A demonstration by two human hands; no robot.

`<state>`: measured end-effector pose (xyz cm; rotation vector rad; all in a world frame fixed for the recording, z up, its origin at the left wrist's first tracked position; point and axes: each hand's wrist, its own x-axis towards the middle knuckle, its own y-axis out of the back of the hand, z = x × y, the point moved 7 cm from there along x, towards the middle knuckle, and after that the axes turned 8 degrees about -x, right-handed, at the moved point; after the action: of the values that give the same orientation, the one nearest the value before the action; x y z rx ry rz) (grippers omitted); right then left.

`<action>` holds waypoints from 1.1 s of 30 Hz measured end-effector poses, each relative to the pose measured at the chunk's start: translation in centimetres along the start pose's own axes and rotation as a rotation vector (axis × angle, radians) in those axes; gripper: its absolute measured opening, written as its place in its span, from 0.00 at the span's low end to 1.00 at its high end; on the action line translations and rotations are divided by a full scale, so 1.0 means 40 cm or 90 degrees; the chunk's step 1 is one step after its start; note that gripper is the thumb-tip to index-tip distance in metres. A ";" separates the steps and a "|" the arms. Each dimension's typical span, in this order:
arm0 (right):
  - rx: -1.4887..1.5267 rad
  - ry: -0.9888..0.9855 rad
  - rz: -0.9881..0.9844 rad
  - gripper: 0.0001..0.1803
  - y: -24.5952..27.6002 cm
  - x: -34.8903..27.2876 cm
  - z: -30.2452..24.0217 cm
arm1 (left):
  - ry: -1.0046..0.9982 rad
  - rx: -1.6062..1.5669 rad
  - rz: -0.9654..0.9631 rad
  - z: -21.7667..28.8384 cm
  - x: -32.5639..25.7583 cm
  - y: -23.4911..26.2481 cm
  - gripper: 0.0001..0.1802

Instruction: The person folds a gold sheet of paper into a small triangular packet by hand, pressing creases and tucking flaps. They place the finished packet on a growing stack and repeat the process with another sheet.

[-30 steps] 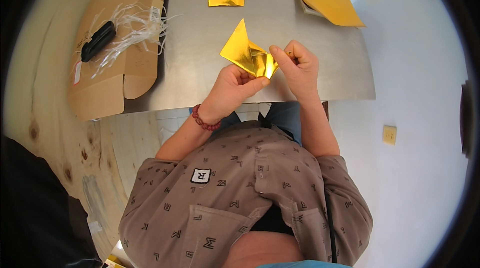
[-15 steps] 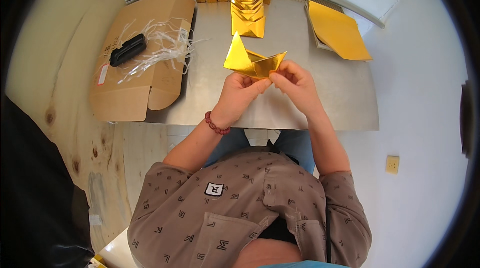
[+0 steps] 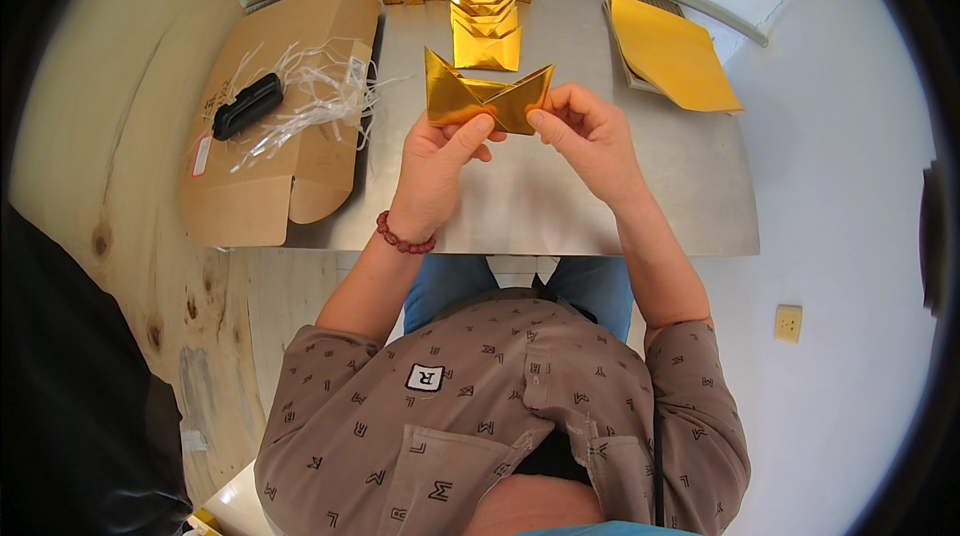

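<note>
a folded gold paper shape (image 3: 487, 96) with two raised points is held above the grey desk (image 3: 560, 206), just in front of a stack of folded gold pieces (image 3: 485, 21). the left hand (image 3: 440, 161) and the right hand (image 3: 590, 136) are seen with fingers pinched shut on its lower edge. flat gold sheets (image 3: 672, 54) lie at the right; an open cardboard box (image 3: 270, 136) lies at the left.
</note>
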<state>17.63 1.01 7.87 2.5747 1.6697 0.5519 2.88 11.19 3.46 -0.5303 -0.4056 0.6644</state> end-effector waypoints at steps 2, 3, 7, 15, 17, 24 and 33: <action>-0.013 0.012 0.007 0.06 0.002 -0.002 -0.001 | -0.026 -0.004 0.014 0.013 0.005 0.005 0.13; -0.022 0.021 0.009 0.06 0.002 -0.003 -0.004 | -0.022 0.006 0.016 0.015 0.007 0.006 0.13; -0.021 0.042 0.016 0.06 0.001 -0.005 -0.013 | -0.012 0.024 -0.008 0.026 0.011 -0.004 0.14; 0.013 -0.023 0.017 0.09 0.014 -0.005 0.010 | 0.018 0.100 -0.024 0.012 0.017 0.002 0.15; -0.004 -0.062 -0.003 0.10 0.019 0.018 0.044 | 0.036 0.167 0.012 0.009 0.045 0.038 0.14; -0.074 -0.128 -0.012 0.11 0.037 0.192 0.204 | 0.026 0.453 0.100 -0.011 0.194 0.169 0.19; -0.217 -0.141 0.058 0.23 0.048 0.246 0.339 | -0.056 0.806 0.152 -0.045 0.262 0.211 0.27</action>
<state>27.05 11.25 -1.70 2.3721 1.2702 0.4851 7.36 23.25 -0.91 0.6663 0.0526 1.0230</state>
